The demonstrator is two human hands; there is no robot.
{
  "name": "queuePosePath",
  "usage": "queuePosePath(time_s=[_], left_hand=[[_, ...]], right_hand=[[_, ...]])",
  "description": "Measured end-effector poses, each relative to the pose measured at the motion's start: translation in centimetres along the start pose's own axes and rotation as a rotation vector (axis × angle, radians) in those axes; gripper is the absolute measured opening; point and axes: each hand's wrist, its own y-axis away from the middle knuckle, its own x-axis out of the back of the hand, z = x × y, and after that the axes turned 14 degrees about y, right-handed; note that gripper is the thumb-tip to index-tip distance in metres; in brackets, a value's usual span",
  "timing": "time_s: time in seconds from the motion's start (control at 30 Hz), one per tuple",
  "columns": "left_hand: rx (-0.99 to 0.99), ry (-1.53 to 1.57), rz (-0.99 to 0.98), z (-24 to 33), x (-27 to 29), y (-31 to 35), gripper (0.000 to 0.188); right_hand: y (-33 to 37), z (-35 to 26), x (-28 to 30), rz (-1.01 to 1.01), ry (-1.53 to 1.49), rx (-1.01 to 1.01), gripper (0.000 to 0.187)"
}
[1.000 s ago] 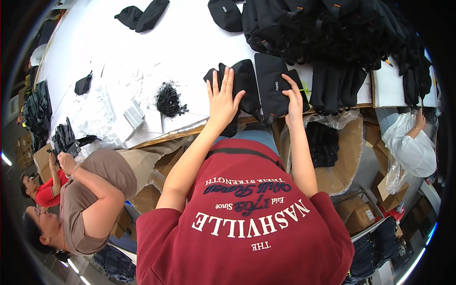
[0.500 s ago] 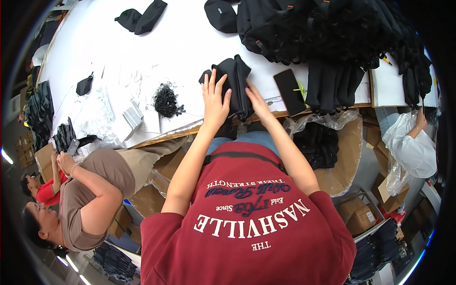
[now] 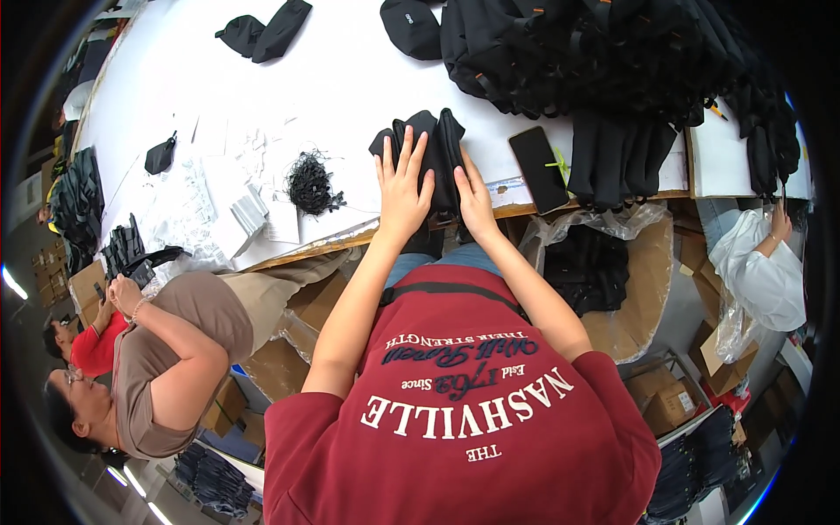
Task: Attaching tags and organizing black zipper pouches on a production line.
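In front of me at the table's near edge is a black fabric pouch [image 3: 425, 150], partly folded, with its lower part covered by my hands. My left hand [image 3: 404, 194] lies over its left side, palm down, fingers stretched out and apart. Against the pouch's right edge is my right hand [image 3: 475, 203], its thumb on the near side and its fingers along the fold, gripping that edge. A tangle of black thread scraps [image 3: 311, 185] lies to the left.
A black phone [image 3: 538, 169] lies to the right beside hanging black pouches [image 3: 615, 162]. Behind them is a large heap of black bags [image 3: 586, 52]. More pouches [image 3: 267, 33] lie farther off. A co-worker [image 3: 175, 350] stands at left, another in white [image 3: 759, 262] at right.
The pouch's right flap has folded inward and looks narrower. My right hand has shifted left with that edge, and my left hand has slid slightly right over the fabric.
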Motion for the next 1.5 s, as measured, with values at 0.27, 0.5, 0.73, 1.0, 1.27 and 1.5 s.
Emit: queuePosePath(time_s=[0.27,0.5,0.73,1.0,1.27,1.5], left_hand=[[-0.019,-0.204,-0.061,0.4,-1.2,-0.8,0.049],[-0.008,-0.267,-0.07,0.1,-1.5,-0.5,0.051],[-0.033,-0.245,-0.082,0.1,-1.8,-0.9,0.05],[-0.032,-0.242,-0.079,0.2,-1.9,-1.2,0.051],[-0.055,-0.272,-0.065,-0.2,-2.0,-1.0,0.052],[-0.084,-0.261,-0.071,0.0,-2.0,-1.0,0.055]], right_hand=[[-1.3,0.2,1.5,-0.239,-0.24,-0.089,0.056],[-0.4,-4.3,13.4,0.657,1.159,0.178,0.049],[-0.3,0.5,18.1,0.552,1.363,-0.097,0.057],[0.3,1.0,15.7,0.556,1.377,-0.008,0.06],[0.9,-1.1,16.1,0.582,1.215,-0.012,0.045],[2.0,-6.2,7.8,0.301,0.996,0.065,0.052]])
